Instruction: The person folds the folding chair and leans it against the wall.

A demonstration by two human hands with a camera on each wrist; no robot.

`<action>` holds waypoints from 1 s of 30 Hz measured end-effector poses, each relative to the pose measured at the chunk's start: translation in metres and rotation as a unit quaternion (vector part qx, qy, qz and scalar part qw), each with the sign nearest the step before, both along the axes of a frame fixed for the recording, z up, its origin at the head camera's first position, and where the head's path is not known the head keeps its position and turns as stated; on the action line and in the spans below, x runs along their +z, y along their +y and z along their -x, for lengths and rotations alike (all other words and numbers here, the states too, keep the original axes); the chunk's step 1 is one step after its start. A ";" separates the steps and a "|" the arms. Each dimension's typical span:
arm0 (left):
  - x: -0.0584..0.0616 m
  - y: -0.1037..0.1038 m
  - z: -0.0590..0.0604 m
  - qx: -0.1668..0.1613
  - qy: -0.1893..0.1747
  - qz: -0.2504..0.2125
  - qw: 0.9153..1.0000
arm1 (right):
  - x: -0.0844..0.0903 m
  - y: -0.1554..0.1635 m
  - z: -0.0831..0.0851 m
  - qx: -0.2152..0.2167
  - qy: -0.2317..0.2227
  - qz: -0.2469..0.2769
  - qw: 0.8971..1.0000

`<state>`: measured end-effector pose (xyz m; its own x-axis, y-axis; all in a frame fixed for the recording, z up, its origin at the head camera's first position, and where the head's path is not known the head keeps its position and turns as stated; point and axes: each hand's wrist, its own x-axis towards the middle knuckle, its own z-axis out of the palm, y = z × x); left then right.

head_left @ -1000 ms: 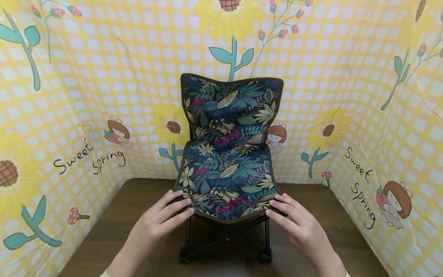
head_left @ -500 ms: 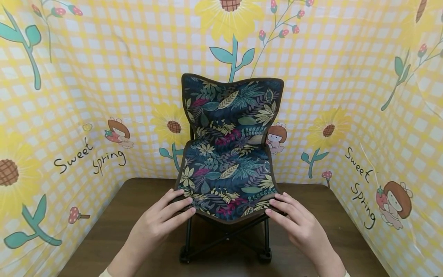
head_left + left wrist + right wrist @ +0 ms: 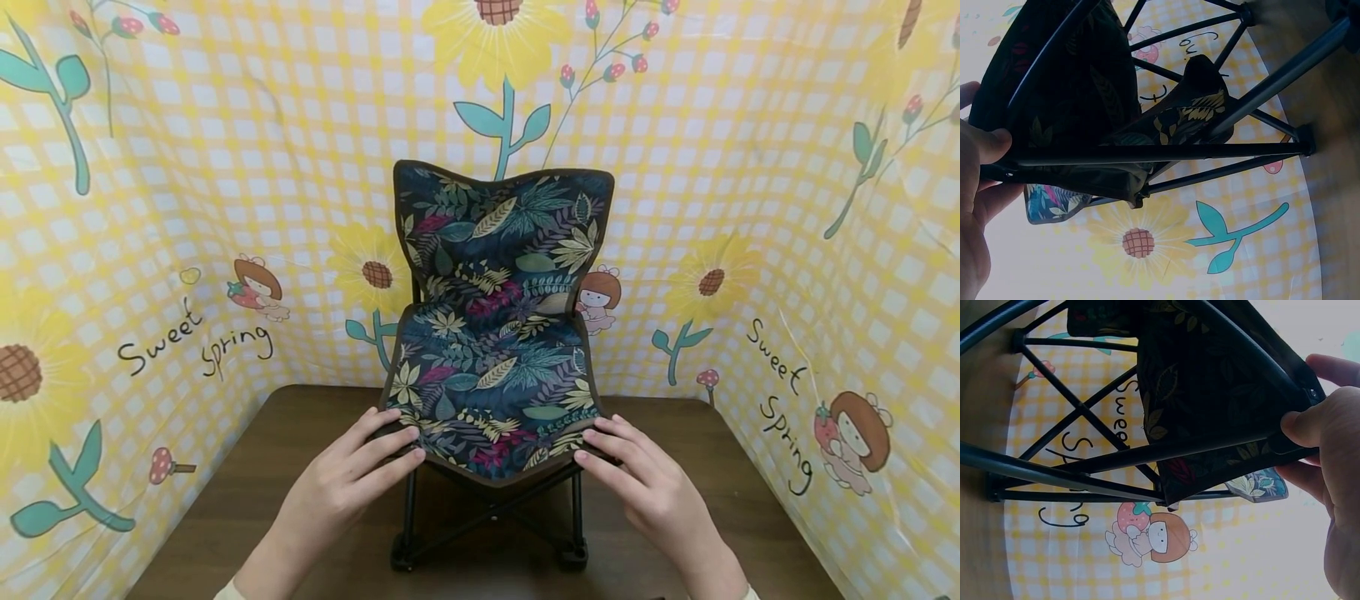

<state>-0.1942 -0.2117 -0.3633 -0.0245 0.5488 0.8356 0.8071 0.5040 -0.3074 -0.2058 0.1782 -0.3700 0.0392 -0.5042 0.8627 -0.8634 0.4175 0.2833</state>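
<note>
Evidently light for its bulk, the small folding chair [image 3: 495, 350] stands on the brown table [image 3: 225, 517] directly ahead of both hands, its back toward the patterned backdrop [image 3: 187, 208]. Its leaf-print fabric seat is soft and will sag or slide under the fingers, while the thin black frame [image 3: 1166, 152] beneath is stiff — judging by that, the firm places to take hold are the front corners, where cloth wraps over tube. The left hand [image 3: 341, 483] lies on the front-left corner, fingers nearly straight over the seat edge and thumb tucked under against the tube. The right hand [image 3: 648, 487] mirrors it on the front-right corner — fingers on top, thumb [image 3: 1300, 428] pressing the corner from below. Neither hand is tightly closed; each pinches its corner loosely between flat fingers and thumb.
</note>
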 end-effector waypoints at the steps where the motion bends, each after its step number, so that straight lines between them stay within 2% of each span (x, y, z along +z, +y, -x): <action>1: 0.001 0.000 0.000 0.000 0.000 0.000 1.000 | 0.000 0.000 0.000 0.000 -0.001 0.000 1.000; 12: 0.005 0.002 0.000 0.001 -0.008 -0.001 1.000 | 0.007 -0.003 0.000 -0.001 -0.004 -0.001 1.000; 30: 0.014 0.005 -0.001 -0.002 0.005 -0.003 1.000 | 0.017 -0.009 -0.003 0.001 0.002 -0.003 1.000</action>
